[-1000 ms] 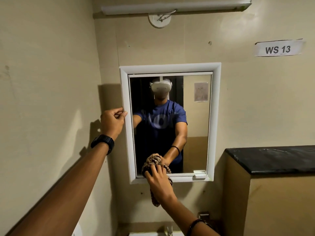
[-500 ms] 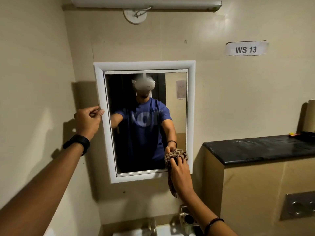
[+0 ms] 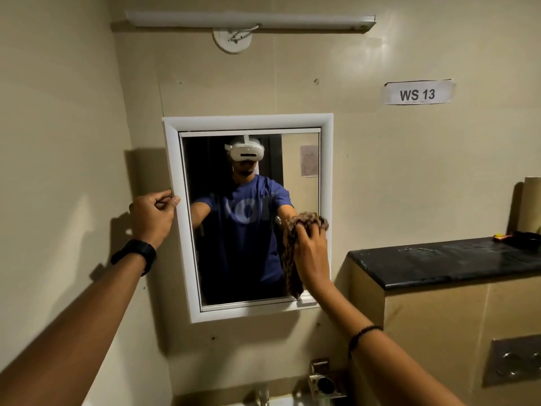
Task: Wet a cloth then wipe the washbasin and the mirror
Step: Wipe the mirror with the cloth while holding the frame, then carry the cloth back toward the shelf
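A white-framed mirror point(image 3: 247, 121) hangs on the beige wall ahead. My left hand point(image 3: 152, 216) pinches the frame's left edge at mid height. My right hand point(image 3: 311, 253) presses a brown patterned cloth point(image 3: 289, 259) flat against the glass at the right side, a little below mid height. Part of the cloth hangs down beside my palm to the mirror's lower frame. Only a sliver of the white washbasin point(image 3: 281, 402) and its tap point(image 3: 263, 394) shows at the bottom edge.
A black-topped ledge point(image 3: 445, 260) juts out right of the mirror, with small items at its far end. Below it sits a metal flush plate point(image 3: 512, 361). A metal holder point(image 3: 325, 382) is on the wall under the mirror. A tube light point(image 3: 248, 20) hangs above.
My right hand has carried the cloth from the mirror's bottom edge over to the right and up along the right side. The left hand has kept its hold on the frame.
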